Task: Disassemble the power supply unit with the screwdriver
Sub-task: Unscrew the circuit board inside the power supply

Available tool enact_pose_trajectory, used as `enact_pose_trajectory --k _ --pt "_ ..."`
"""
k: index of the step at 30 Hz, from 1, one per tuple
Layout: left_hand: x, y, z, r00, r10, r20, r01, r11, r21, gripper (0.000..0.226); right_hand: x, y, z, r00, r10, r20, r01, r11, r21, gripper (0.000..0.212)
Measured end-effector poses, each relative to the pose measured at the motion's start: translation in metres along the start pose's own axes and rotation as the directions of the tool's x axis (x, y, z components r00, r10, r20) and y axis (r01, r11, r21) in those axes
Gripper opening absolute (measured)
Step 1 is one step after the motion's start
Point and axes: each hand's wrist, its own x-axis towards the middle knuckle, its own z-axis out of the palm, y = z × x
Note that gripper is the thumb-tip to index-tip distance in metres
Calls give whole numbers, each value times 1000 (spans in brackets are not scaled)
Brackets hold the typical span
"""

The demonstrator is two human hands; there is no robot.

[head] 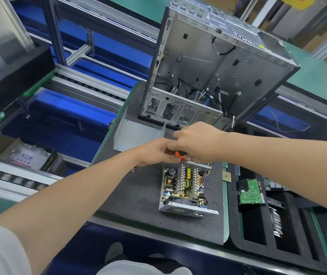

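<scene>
The power supply unit (184,190) lies open on the dark mat (138,193), its circuit board, coils and heat sinks exposed inside a grey metal shell. Its removed grey cover (136,135) lies behind it on the mat. Both hands meet just above the unit's far edge. My left hand (156,153) and my right hand (196,141) both hold the screwdriver (179,154), of which only a piece of orange and black handle shows between the fingers. The shaft and tip are hidden.
An empty grey computer case (214,62) stands upright behind the hands. To the right, a black foam tray (289,231) holds a hard drive (251,192) and other parts. A cardboard box (25,155) sits at the left below the conveyor rails.
</scene>
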Motion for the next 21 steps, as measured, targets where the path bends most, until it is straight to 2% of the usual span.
enact_pose_trajectory --k 4,7,9,12,14,17,18,21 --pt "-2 -3 -1 1000 -21 -21 22 999 23 33 0 -9 -3 998 39 53 -40 999 34 30" --pt "-7 -7 0 998 -39 -51 40 999 30 52 0 -8 -8 997 40 66 -43 998 44 28" --pt "-9 -10 2 993 -62 -96 77 985 156 59 1 -3 -13 998 49 47 -51 998 39 29" --pt "-16 -22 11 980 -58 -191 136 895 425 59 4 1 -18 999 31 31 -32 999 7 25" --pt "-27 -35 21 965 -31 -262 157 864 479 57 5 2 -19 999 36 32 -35 999 -16 23" --pt "-45 -58 32 909 9 -417 212 851 481 42 7 -3 -18 996 73 49 -72 997 -29 17" --pt "-48 -63 35 904 15 -427 217 845 489 41 8 -6 -17 995 81 57 -79 996 -37 16" --pt "-47 -68 38 937 62 -344 163 793 587 49 10 -13 -18 991 104 80 -101 994 -38 14"
